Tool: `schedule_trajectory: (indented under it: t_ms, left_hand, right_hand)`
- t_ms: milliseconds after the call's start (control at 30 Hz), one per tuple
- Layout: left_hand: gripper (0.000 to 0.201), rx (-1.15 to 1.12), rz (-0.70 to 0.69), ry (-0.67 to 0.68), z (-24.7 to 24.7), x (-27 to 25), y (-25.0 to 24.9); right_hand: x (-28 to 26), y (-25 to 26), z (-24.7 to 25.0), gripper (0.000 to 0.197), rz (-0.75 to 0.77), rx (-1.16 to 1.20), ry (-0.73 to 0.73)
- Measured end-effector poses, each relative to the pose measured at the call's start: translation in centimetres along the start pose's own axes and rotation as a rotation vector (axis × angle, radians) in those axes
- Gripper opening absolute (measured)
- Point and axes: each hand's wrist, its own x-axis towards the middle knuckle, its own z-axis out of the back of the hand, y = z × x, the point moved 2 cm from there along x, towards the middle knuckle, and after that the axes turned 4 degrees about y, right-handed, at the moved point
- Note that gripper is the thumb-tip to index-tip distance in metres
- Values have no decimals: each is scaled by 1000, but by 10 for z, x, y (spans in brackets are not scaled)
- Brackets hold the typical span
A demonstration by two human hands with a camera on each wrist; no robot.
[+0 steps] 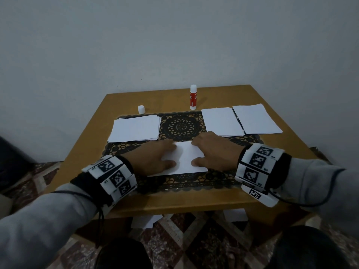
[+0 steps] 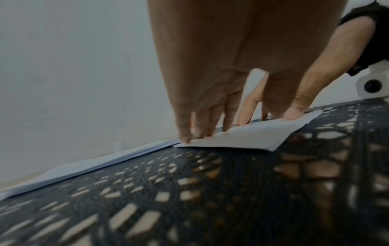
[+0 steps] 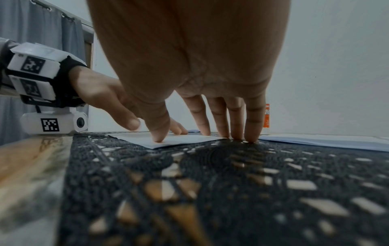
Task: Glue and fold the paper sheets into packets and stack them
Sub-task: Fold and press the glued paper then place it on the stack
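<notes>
Both hands lie flat with straight fingers pressing the folded sheet (image 1: pixel 186 160) at the table's (image 1: pixel 87 152) 6 o'clock: left hand (image 1: pixel 153 158) at its 9 o'clock, right hand (image 1: pixel 215 152) at 3 o'clock. Glue stick (image 1: pixel 193 97) stands at 12 o'clock.

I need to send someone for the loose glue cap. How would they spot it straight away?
Start at the wooden table and find the black lace mat on it. Just beyond the mat's far left corner, behind the left paper stack, stands the glue cap on bare wood. It is small, white and stubby, unlike the taller red-bodied glue stick to its right.
</notes>
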Motion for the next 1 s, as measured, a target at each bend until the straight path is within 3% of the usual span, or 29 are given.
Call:
schedule_trajectory:
  t_ms: [100,367,867,1000]
  left_hand:
    - [56,71,82,-144,0,4,8]
    - [76,27,220,-69,2,6,28]
    - [59,-32,223,-44,3,7,36]
    - [47,-235,141,-165,8,2,29]
  right_hand:
    - [1,0,-1,62,-6,4,-17]
    - [3,-1,-1,67,-25,13,-24]
    - [13,-6,0,62,-1,78,-56]
    - [11,-6,0,66,-5,114,-63]
